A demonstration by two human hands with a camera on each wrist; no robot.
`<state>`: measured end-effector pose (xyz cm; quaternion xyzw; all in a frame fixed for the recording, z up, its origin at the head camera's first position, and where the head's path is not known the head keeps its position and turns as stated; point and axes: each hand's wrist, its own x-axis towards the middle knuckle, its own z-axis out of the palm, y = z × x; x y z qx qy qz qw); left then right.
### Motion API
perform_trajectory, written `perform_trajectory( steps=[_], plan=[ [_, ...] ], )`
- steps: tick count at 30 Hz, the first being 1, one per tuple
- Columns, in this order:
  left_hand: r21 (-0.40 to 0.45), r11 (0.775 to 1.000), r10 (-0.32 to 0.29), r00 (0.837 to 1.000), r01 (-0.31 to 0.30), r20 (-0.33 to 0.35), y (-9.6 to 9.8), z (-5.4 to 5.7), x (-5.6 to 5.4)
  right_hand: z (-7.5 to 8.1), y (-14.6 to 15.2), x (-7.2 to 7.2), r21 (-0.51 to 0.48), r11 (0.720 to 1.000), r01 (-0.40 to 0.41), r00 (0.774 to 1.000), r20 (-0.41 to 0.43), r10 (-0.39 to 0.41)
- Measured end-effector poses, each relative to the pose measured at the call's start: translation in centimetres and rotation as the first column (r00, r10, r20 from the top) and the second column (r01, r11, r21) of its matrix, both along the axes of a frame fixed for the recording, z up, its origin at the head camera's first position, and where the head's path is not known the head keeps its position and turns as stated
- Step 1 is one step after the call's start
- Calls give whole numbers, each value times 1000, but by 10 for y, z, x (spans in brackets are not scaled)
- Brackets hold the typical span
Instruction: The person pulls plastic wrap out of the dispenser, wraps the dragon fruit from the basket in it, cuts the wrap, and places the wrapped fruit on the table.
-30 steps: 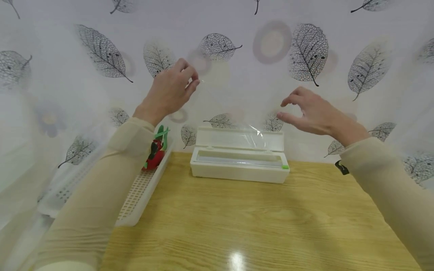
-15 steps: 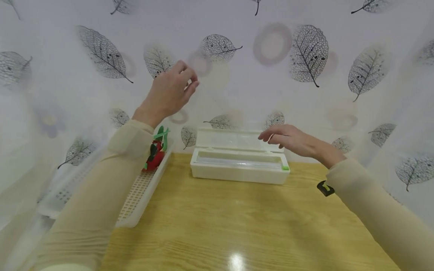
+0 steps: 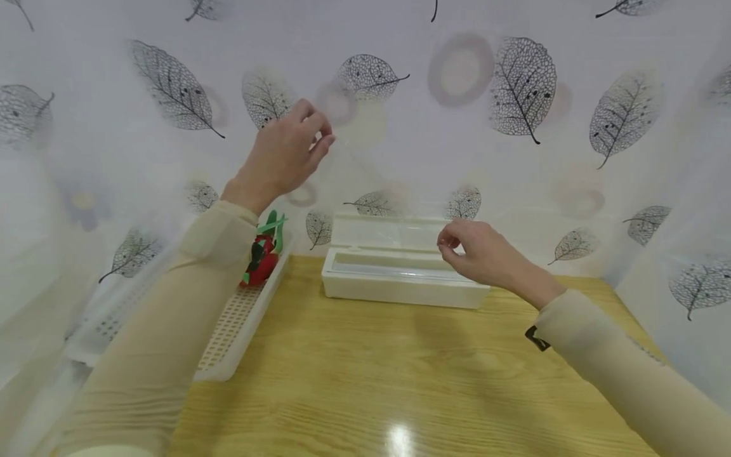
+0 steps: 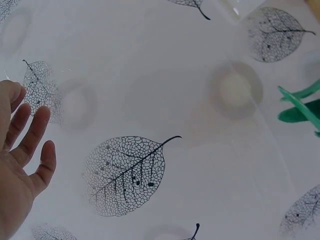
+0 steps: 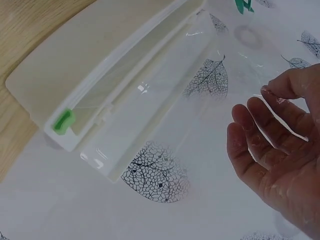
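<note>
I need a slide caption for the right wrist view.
Right hand pinching clear film beside an open white box.

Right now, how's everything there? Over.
Left hand raised, right hand lower; both apparently pinching clear film. White box open. Obstruction: right hand overlaps box's right end in head view.

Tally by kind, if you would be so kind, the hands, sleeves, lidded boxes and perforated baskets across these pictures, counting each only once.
Hands: 2 (left hand, right hand)
Sleeves: 2 (left sleeve, right sleeve)
Lidded boxes: 1 (white box)
Perforated baskets: 1 (white basket)
Total: 6
</note>
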<state>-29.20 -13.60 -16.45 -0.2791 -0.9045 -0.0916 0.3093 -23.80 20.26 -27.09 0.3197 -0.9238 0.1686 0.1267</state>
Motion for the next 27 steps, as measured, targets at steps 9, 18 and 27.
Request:
perform_trajectory(
  steps=[9,18,27],
  plan=[
    [9,1000,4,1000,-4,3,-1,1,4,31,19,2,7,1000,-12,979,-202,13],
    [14,1000,0,1000,0,20,-3,-2,4,68,40,-7,-57,997,47,915,-398,-66],
    [16,1000,3,1000,-3,6,-5,-2,4,95,48,-8,-103,993,52,897,-433,-92]
  ],
)
